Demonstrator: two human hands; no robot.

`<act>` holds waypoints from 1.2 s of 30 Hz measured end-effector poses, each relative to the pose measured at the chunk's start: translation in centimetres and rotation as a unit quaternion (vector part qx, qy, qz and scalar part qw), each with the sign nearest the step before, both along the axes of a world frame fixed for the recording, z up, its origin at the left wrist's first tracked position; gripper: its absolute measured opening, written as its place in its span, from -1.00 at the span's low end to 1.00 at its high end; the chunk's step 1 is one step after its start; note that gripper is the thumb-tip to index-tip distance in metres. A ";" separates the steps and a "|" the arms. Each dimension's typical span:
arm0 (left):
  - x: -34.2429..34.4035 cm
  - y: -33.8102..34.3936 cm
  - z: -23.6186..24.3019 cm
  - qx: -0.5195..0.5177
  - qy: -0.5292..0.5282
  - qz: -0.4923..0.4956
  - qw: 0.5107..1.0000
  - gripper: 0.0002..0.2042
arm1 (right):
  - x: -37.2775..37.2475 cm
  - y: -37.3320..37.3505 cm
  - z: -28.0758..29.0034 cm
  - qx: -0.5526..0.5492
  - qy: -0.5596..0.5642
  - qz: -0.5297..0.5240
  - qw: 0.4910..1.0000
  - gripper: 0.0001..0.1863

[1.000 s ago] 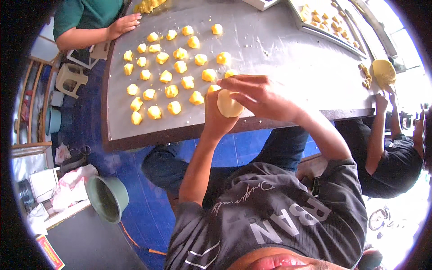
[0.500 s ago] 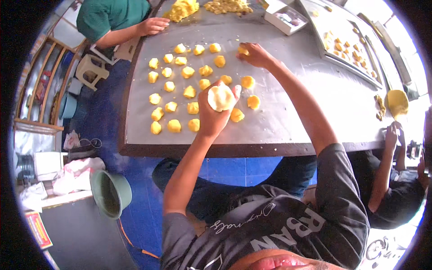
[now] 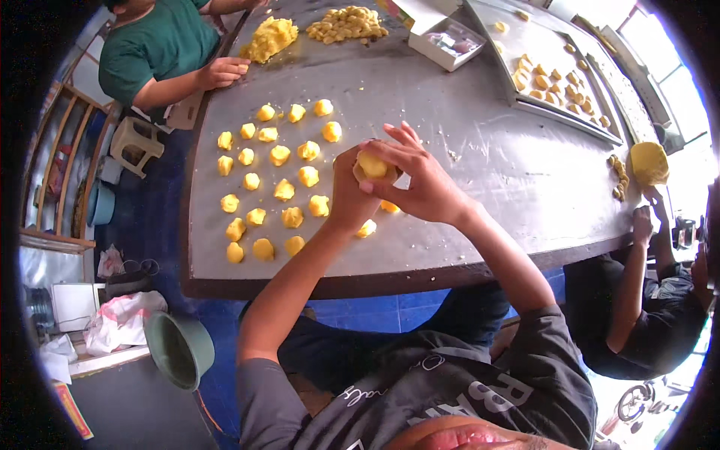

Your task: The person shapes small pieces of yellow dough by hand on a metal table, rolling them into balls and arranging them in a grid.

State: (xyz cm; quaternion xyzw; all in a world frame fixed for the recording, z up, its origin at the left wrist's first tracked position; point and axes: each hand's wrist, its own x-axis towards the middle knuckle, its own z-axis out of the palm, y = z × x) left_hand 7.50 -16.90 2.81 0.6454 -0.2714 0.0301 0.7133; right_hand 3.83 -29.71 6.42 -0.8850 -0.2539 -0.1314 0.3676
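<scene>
Over the near half of the table, my two hands meet. My left hand [image 3: 351, 191] is closed around a piece of pale dough [image 3: 390, 177]. A yellow ball [image 3: 373, 166] sits on that dough, gripped by the thumb and fingers of my right hand [image 3: 429, 181]. Part of the dough is hidden by my fingers. To the left, several lumpy yellow balls [image 3: 284, 190] lie in loose rows on the metal tabletop [image 3: 465, 217]. A few more, such as one yellow lump [image 3: 366, 228], lie beneath my wrists.
A person in green [image 3: 157, 56] works at the far left beside a yellow mound [image 3: 271, 39] and a heap of tan dough pieces [image 3: 347, 25]. A white box [image 3: 448, 45] and a tray of shaped pieces [image 3: 517, 97] stand far right. Another person [image 3: 622, 322] sits at right.
My right hand has brought a yellow ball from the table to the pale dough in my left hand. The view has shifted, and the person in green has moved more into sight.
</scene>
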 end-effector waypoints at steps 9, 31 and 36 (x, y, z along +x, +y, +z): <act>-0.1 0.5 -0.1 0.097 -0.007 0.034 0.995 -0.78 | 0.4 0.0 -2.3 0.238 0.191 -0.005 0.952 -0.08; -0.4 0.7 -0.3 0.133 -0.119 0.047 0.983 -0.83 | 0.4 0.1 -2.0 0.400 0.329 0.050 0.854 -0.30; -0.3 1.1 -0.6 0.145 -0.097 0.026 0.984 -0.82 | 0.6 0.1 -2.9 0.403 0.311 0.096 0.855 -0.55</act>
